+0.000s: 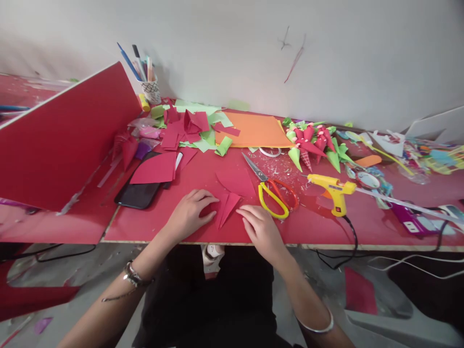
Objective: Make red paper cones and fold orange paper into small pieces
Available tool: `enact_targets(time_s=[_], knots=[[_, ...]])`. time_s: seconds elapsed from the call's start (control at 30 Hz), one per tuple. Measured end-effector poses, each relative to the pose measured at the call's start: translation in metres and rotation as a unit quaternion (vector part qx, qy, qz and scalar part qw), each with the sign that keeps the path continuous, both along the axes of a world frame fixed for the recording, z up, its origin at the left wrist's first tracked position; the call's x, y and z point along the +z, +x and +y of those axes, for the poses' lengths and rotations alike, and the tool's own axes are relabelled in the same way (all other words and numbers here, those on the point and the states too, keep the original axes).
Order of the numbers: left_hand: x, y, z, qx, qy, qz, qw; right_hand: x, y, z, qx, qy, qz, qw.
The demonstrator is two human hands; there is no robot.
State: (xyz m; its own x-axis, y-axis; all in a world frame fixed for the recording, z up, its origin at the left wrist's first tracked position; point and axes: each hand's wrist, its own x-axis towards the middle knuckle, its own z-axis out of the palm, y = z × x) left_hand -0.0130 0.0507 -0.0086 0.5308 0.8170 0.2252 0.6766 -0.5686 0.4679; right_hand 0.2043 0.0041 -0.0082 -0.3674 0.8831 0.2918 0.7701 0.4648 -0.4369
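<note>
A folded piece of red paper [227,209], creased to a point towards me, lies near the front edge of the table. My left hand [193,215] rests on its left, fingers curved and thumb apart, the fingertips at the paper's edge. To its right is my right hand [261,232], its fingers loosely stretched and just short of the fold. Behind the fold lies a flat red paper piece [237,181] with a curved edge. Scissors [270,186] with one yellow and one orange handle lie open beside my right hand.
A yellow glue gun [333,191] with its cable lies right. Red and green paper cones [311,140] are heaped behind it. Orange sheets [253,130] and red scraps [184,128] lie at the back. On the left are a phone [137,193], a pen cup [150,92] and a red board [68,140].
</note>
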Motion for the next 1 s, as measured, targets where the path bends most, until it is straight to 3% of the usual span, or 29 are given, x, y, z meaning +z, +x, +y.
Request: enact_targets(time_s=[0.37,1.0], knots=[[-0.002,-0.002,0.002,-0.005,0.007,-0.015,1.0,0.003,-0.015,0.002,0.035,-0.009,0.031,0.999],[-0.007,-0.006,-0.004,0.01,-0.026,-0.053,0.998,0.004,-0.02,0.008,0.075,-0.019,-0.055,0.996]])
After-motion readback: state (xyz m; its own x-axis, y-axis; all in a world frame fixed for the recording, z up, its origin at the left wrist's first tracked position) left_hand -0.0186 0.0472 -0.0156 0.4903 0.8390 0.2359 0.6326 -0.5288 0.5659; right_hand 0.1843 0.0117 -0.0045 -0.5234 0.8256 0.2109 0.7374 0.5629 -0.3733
